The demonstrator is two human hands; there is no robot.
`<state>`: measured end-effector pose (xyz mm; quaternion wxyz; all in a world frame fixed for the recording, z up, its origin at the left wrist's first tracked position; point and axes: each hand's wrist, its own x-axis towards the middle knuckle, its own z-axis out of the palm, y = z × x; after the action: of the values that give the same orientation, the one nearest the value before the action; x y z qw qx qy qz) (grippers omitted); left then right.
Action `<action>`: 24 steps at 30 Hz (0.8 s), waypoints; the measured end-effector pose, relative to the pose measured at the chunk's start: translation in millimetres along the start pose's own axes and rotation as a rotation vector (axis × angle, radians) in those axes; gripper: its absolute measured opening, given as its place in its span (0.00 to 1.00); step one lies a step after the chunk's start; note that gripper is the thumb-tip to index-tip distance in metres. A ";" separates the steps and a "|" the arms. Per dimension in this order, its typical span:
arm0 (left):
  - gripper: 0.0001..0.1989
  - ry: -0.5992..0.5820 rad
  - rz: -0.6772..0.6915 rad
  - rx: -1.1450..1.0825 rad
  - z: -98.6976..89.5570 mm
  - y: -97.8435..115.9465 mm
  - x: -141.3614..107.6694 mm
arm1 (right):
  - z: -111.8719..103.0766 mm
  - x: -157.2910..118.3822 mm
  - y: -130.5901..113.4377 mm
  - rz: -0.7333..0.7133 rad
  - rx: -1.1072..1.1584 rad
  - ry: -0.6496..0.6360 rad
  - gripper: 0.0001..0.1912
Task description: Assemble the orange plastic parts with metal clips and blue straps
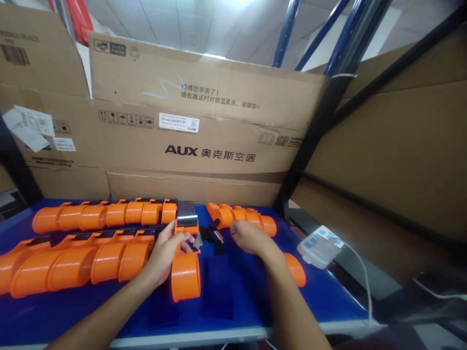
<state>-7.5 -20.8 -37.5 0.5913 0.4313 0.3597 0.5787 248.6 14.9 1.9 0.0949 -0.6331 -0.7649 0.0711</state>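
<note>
My left hand (165, 253) is closed around the narrow neck of an orange plastic part with a round cup (186, 277). The part's cup points toward me, and a black panel with a pale toothed edge (187, 218) lies at its far end. My right hand (248, 236) is curled closed just in front of a row of similar orange parts (268, 225); its fingertips are turned away, so what it holds, if anything, is hidden. Between my hands lies a small heap of black pieces (209, 234).
Two rows of orange cupped parts (97, 216) run along the left of the blue tabletop (251, 306). Another orange part (295, 270) shows behind my right forearm. A white box with a cable (321, 246) sits at the right edge. Cardboard (219, 131) walls the back.
</note>
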 end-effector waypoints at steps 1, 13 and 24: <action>0.15 -0.002 0.003 0.010 -0.1 -0.2 0.1 | -3.5 -1.1 -2.4 -0.002 0.005 0.039 0.07; 0.20 -0.024 0.020 0.057 -1.1 -4.5 2.4 | 15.4 -5.4 -54.6 -0.424 0.792 0.499 0.06; 0.19 -0.004 0.028 0.003 2.6 -0.5 -0.4 | 35.6 -6.3 -70.9 -0.504 0.821 0.484 0.09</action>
<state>-4.9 -21.4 -37.0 0.5832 0.4384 0.3533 0.5856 173.7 -4.3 -16.8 0.5225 -0.3391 -0.7586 0.1914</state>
